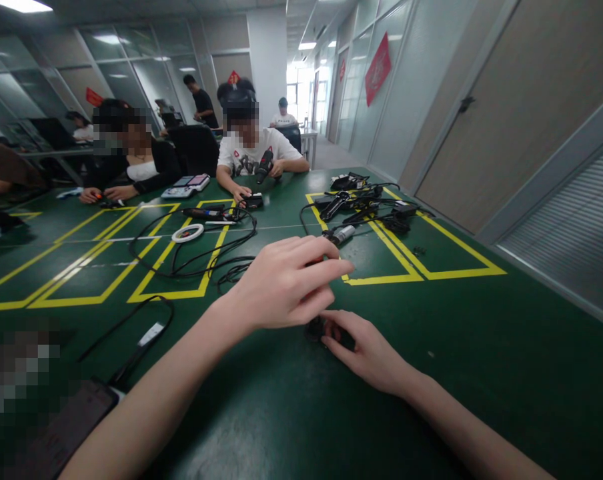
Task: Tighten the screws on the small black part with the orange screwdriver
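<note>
My left hand [289, 280] hovers over the green table [481, 347] with its fingers curled together around a small thing with a red tip that I cannot make out. Just below it, my right hand [369, 353] rests on the table and pinches a small black part [315, 329] between thumb and fingers. The two hands nearly touch. Both forearms reach in from the bottom edge.
Yellow tape boxes mark the table. Black cables [196, 257] and a white tape ring [187, 233] lie left of centre. A pile of black tools and cords [361, 203] sits at the right back. A phone [56, 433] lies near left. Two people work opposite.
</note>
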The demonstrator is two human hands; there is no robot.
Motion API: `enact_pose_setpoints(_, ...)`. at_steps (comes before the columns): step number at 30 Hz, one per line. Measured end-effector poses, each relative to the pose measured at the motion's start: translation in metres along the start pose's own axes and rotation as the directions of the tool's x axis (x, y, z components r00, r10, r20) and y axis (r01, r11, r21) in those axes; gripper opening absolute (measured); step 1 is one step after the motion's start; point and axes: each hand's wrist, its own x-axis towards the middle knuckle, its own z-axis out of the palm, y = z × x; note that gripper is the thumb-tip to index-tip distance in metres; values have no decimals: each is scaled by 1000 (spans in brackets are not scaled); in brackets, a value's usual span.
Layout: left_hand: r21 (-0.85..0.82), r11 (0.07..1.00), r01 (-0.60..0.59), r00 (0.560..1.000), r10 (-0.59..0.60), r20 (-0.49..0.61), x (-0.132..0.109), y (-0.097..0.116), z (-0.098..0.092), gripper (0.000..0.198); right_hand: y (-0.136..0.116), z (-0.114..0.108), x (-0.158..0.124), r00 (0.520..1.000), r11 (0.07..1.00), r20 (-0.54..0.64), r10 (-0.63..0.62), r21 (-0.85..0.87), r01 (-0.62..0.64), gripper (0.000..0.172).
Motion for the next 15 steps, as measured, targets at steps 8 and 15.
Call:
enact_pose_setpoints(8,54,998,16,1000,-16,-6,-2,1,2,25,0,0,0,1000,1000,-8,-2,2,2,33)
enact_pose_setpoints(15,-8,999,32,998,-31,49,-1,2,-4,39,-1,-1,1,1000,1000,0,10,2,-10,26)
